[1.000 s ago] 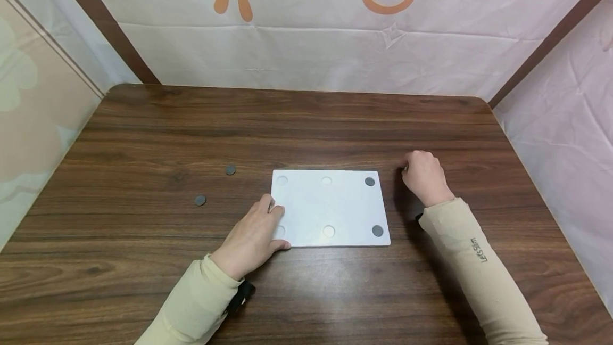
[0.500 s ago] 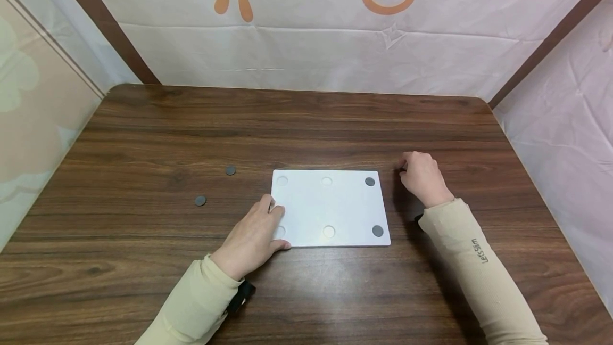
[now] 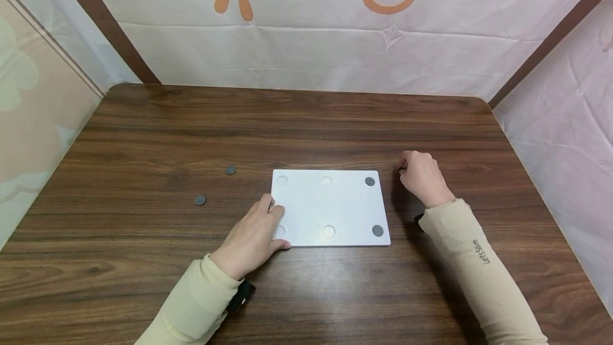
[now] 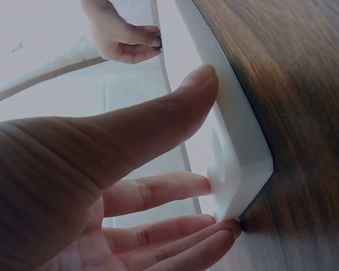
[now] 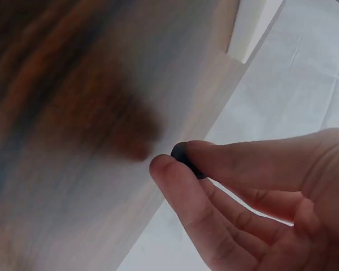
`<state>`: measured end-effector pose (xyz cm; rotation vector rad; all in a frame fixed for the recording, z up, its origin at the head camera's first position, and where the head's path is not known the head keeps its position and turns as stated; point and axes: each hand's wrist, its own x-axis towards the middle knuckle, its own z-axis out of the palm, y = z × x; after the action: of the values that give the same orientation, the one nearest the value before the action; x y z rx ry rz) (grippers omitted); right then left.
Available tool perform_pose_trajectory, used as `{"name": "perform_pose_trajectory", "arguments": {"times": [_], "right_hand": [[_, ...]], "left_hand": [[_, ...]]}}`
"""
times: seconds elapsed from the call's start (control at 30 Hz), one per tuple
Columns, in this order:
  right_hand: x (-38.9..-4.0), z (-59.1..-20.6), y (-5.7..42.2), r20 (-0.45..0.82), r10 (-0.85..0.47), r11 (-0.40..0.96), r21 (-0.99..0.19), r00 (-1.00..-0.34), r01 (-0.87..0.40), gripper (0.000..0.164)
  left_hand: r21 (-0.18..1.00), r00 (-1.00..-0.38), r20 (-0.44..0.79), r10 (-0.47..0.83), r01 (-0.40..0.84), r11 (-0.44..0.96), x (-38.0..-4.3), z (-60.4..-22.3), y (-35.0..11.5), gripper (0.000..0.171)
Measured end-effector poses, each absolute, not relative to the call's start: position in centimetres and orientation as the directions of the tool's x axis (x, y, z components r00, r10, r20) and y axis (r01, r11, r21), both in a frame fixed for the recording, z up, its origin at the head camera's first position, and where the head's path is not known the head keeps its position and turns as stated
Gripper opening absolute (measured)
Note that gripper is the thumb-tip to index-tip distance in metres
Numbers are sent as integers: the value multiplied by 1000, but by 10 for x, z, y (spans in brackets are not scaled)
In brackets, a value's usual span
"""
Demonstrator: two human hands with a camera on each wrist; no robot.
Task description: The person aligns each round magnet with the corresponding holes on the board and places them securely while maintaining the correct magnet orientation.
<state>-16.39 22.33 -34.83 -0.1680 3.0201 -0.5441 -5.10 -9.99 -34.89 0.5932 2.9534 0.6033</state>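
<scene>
A white rectangular board [image 3: 330, 206] with several round recesses lies on the wooden table. Grey discs fill its two right-hand recesses, the far disc [image 3: 370, 181] and the near disc [image 3: 377, 231]. My left hand [image 3: 254, 233] grips the board's near left corner, thumb [image 4: 200, 84] on the front edge and fingers along the left side, partly covering one recess. To the right of the board, my right hand [image 3: 423, 177] is raised over the table. It pinches a small dark disc [image 5: 186, 158] between thumb and index finger; from the head view the hand mostly hides it.
Two loose grey discs lie left of the board, a farther disc [image 3: 231, 170] and a nearer disc [image 3: 200, 200]. The brown table [image 3: 287, 126] ends at a printed white cloth [image 3: 306, 57] behind, with more cloth at both sides.
My right hand has shifted very slightly to the left, its fingertips still pinching. The left hand, board and loose discs stay in place.
</scene>
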Motion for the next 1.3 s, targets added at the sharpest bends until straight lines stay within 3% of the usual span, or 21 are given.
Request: {"name": "perform_pose_trajectory", "arguments": {"times": [0.5, 1.03, 1.3], "right_hand": [[-162, -345, 213, -24, -128, 934, -339, -992, -112, 14], [-161, -341, 191, 18, -254, 870, -432, -967, -237, 8], [-161, -340, 181, -21, -345, 828, -478, -938, -294, 9]], "left_hand": [[392, -923, 2, 384, 354, 849, -51, -349, -100, 44], [394, -926, -11, 377, 342, 853, -51, -348, -100, 45], [394, -926, -9, 378, 344, 852, -51, -348, -100, 45]]}}
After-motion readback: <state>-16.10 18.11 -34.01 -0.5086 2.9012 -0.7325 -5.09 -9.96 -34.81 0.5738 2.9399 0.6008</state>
